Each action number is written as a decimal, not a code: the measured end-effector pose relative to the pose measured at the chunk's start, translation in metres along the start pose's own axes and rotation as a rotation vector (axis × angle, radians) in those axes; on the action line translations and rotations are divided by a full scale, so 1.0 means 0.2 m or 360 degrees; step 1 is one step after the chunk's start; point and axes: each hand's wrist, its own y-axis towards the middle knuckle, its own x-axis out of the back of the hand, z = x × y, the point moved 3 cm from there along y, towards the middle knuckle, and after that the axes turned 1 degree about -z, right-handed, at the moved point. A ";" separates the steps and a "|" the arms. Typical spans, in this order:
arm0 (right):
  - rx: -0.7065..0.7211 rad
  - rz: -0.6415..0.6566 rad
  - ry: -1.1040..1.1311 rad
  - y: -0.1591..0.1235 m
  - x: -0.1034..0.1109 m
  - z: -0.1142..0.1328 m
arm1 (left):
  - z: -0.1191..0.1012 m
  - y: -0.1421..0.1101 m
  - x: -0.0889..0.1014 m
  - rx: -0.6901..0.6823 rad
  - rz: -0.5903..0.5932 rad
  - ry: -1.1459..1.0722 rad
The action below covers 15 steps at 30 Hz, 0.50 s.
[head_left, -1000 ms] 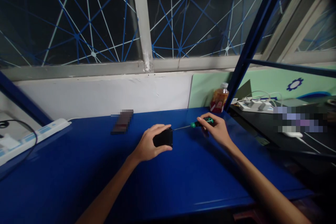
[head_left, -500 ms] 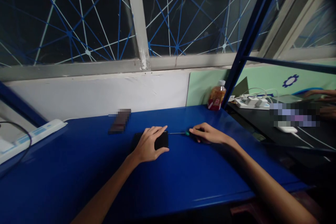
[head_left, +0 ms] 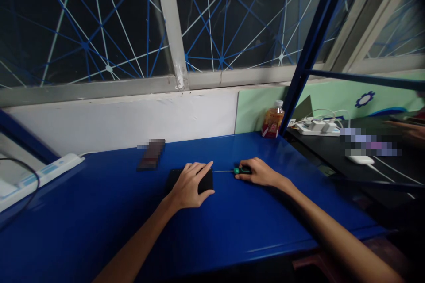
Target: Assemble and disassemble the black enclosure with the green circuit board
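Between front and back edges of the worktop (head_left: 232,221), the left hand (head_left: 188,185), fingers wide, holds a flat black box (head_left: 206,181). The right hand (head_left: 260,171) curls round a green-and-black screwdriver (head_left: 236,171).

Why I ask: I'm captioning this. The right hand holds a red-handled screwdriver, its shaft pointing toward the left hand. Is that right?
No: the head view shows the right hand holding a screwdriver with a green-and-black handle, not red.
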 end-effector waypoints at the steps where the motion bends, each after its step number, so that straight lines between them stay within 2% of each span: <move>1: 0.0014 0.0011 -0.0035 0.00 0.00 0.01 | 0.00 0.00 0.00 0.0003 0.0001 0.0012; 8: 0.0002 -0.0071 -0.0094 0.00 0.01 0.03 | 0.02 0.01 -0.02 0.0050 0.0011 0.0176; 15: 0.0060 -0.0143 -0.0254 0.00 -0.03 0.04 | 0.08 0.00 -0.05 0.0178 -0.0049 0.0430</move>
